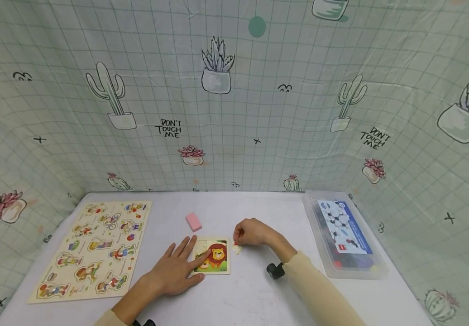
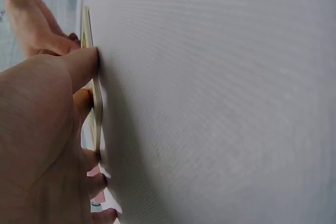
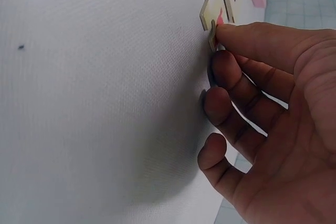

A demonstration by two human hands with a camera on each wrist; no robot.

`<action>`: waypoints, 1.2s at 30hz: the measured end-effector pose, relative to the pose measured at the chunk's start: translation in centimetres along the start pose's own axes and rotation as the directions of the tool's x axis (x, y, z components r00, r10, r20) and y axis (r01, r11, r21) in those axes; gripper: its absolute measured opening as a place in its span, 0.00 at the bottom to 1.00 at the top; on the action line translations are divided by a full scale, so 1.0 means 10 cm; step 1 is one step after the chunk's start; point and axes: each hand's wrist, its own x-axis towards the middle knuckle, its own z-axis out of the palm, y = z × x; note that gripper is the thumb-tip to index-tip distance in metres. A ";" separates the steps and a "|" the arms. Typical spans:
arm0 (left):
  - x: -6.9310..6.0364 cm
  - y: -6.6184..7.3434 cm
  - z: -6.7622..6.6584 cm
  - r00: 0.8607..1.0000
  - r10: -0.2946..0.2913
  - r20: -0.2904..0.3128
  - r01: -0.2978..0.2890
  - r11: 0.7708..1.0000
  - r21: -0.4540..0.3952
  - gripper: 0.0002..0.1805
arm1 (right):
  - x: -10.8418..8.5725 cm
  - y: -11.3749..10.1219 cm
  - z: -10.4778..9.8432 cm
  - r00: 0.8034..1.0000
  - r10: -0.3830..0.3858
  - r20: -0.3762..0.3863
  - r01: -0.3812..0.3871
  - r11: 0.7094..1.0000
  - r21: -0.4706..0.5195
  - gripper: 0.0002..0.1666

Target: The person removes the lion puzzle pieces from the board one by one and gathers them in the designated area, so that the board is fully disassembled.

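A square lion puzzle lies on the table in the head view, with a gap in its upper left part. My left hand has its fingers spread; the index finger reaches over the puzzle and the thumb lies at its near edge. Just right of the board, my right hand pinches a small puzzle piece between thumb and index finger, low over the table. Another loose piece lies beside it in the right wrist view. The left wrist view shows the left hand along the board's edge.
At the left lies a large wooden board with picture pieces. A pink block is behind the puzzle. A clear plastic case with a blue label stands at the right. Patterned cloth hangs behind the table.
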 end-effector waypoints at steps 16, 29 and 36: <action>0.00 -0.02 0.04 1.000 -0.001 -0.007 0.001 1.000 0.019 0.33 | 0.00 0.01 0.01 0.999 -0.036 0.003 0.036 0.999 -0.011 0.06; 0.02 -0.01 0.05 0.999 0.012 -0.053 -0.010 0.999 0.045 0.33 | 0.00 0.04 0.02 1.000 -0.022 0.005 0.022 1.000 -0.005 0.06; 0.03 0.02 0.03 0.998 0.020 -0.057 -0.019 0.999 0.033 0.34 | 0.00 0.01 0.00 0.999 -0.046 0.002 0.046 0.999 -0.028 0.04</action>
